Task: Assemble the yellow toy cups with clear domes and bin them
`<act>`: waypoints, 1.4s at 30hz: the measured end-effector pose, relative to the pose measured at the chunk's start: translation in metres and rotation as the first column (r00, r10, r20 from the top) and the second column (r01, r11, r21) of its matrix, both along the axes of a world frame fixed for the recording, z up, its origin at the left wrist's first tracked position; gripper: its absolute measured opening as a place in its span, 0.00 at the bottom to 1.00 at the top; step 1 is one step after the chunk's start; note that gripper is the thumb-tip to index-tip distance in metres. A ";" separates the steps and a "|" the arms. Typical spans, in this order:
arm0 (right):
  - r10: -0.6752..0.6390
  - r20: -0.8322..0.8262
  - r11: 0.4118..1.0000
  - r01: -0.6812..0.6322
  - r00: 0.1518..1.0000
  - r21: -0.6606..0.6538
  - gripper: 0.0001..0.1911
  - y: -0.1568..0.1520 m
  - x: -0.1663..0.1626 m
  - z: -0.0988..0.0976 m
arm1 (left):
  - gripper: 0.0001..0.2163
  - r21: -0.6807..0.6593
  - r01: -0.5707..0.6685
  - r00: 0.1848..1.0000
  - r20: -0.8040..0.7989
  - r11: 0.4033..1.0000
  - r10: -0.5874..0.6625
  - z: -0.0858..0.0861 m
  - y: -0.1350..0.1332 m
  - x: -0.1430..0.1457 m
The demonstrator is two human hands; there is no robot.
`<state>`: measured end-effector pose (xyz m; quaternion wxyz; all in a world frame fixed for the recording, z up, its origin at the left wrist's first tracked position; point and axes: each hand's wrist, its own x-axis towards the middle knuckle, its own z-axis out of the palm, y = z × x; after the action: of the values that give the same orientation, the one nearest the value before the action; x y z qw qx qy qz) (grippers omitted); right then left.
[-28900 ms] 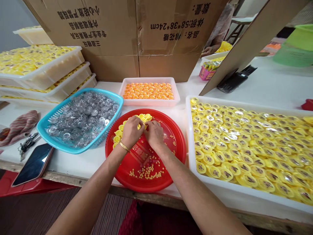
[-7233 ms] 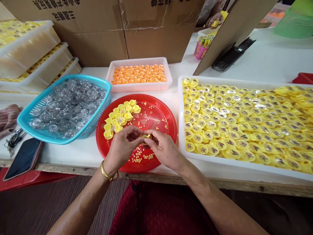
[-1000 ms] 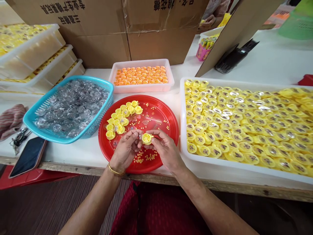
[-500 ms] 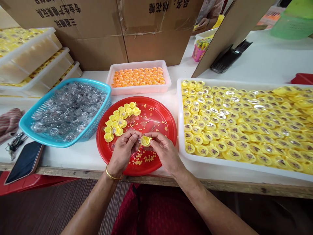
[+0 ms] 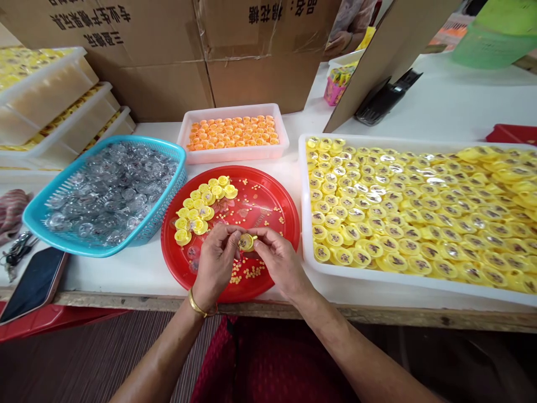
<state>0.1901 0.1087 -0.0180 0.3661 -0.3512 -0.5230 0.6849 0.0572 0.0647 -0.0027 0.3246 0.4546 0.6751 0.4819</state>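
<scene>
Over the red plate [image 5: 176, 271], both my hands pinch one small yellow toy cup [image 5: 246, 242], which has a dark printed picture on its round top. My left hand [image 5: 218, 257] presses thumb and fingers at its left edge. Fingers of my right hand [image 5: 280, 262] close on its handle side. On the plate's left lie several open yellow cups on saucers [image 5: 197, 206]. Small yellow candy pieces [image 5: 255, 272] are scattered over the plate, partly hidden by my hands. A couple of clear discs [image 5: 193, 252] lie at its left.
A blue basket [image 5: 146, 232] of clear discs stands left, near a phone [image 5: 33, 285] and keys [image 5: 17, 249]. Right is a white tray [image 5: 307, 224] of covered yellow cups. Behind sit a tray [image 5: 235, 157] of orange cups and cardboard [image 5: 168, 84]. Another person's hand [image 5: 339, 43] shows beyond.
The clear disc with a picture, held beside the cup in my left hand, now sits over the cup's opening. The whole view has shifted slightly, moving things left.
</scene>
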 end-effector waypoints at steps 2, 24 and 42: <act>0.000 -0.014 1.000 0.000 1.000 -0.014 0.11 0.000 -0.001 0.002 | 0.10 0.037 -0.018 0.997 -0.068 0.999 0.021 -0.001 0.000 0.003; -0.127 -0.105 0.988 0.117 0.986 -0.099 0.18 -0.004 -0.005 0.010 | 0.11 0.120 0.066 0.848 -0.529 0.991 0.008 -0.007 -0.002 0.013; -0.610 0.264 0.792 0.586 0.747 0.171 0.08 0.182 0.115 0.080 | 0.22 -0.088 -0.086 0.928 0.356 0.992 0.112 0.013 -0.009 -0.005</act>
<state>0.3051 0.2903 0.0615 0.4937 -0.5871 -0.4592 0.4479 0.0523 0.0557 0.0104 0.4340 0.3123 0.6427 0.5487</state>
